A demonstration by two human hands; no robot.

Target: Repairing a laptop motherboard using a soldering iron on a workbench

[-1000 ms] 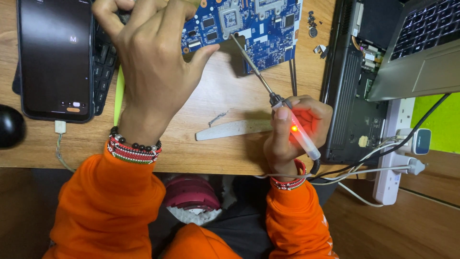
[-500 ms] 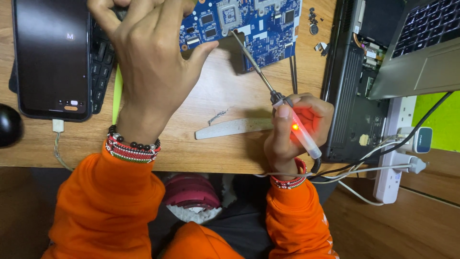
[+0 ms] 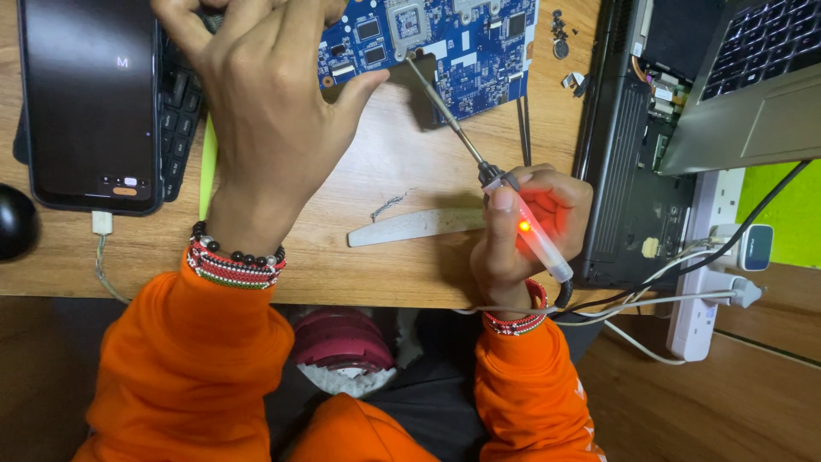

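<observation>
Orange sleeves nearest the camera, beaded bracelets at both wrists. Right hand point(image 3: 526, 227), just inside the table point(image 3: 410, 274) edge, grip clenched round a soldering iron point(image 3: 513, 218): white handle with a red light glowing, thin metal shaft running up and left, tip resting on the lower edge of the blue circuit board point(image 3: 445, 43). Just left of that hand a flat pale strip point(image 3: 419, 226) lies on the wood, a small twist of solder wire point(image 3: 386, 205) above it. Left hand point(image 3: 269, 111) reaches farther out, palm down, thumb against the board's lower left edge; fingertips run out of view at the top, so whether that grip is closed on anything I cannot tell. Far left: dark phone point(image 3: 90, 103) lying on a black keyboard point(image 3: 181, 111), cable plugged in. Right: opened laptop point(image 3: 684, 128), white power strip point(image 3: 705, 265) at the table edge.
</observation>
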